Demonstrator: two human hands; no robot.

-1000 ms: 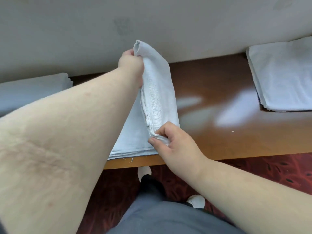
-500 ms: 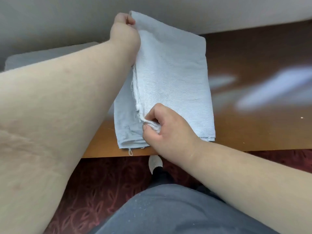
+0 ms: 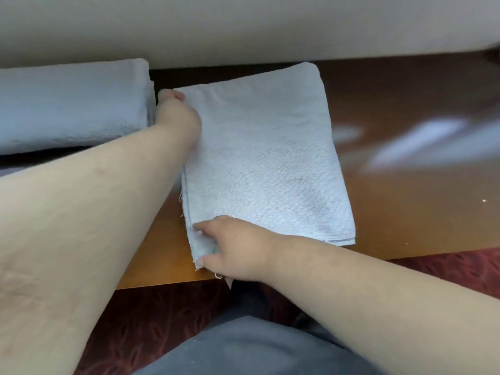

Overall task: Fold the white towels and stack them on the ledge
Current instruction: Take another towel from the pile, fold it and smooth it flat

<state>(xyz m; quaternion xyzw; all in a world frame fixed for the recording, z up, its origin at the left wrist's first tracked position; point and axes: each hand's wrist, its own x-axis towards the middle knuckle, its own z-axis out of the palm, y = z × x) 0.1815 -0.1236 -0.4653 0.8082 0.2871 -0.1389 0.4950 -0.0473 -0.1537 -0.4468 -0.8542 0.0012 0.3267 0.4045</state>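
The towel (image 3: 265, 155) lies flat on the ledge (image 3: 405, 207), folded into a layered rectangle with its stacked edges showing at the near right corner, its far edge close to the wall (image 3: 243, 28). The left hand (image 3: 177, 115) rests at the far left corner, and the view is too smeared there to tell whether its fingers pinch the cloth or only press it. The right hand (image 3: 235, 250) sits at the near left corner, thumb and forefinger spread narrowly over the hem, seemingly pinning or nipping the edge against the wood. This looks like the close of a fold: the layer is laid down and the left edges are being squared. Just beside the left hand, at the left of the ledge, sits a stack (image 3: 73, 104) of folded towels. The next move likely calls either for one more fold or for sliding both hands under the bundle and lifting it level onto that stack, keeping the layers from slipping and the edges in line with those below
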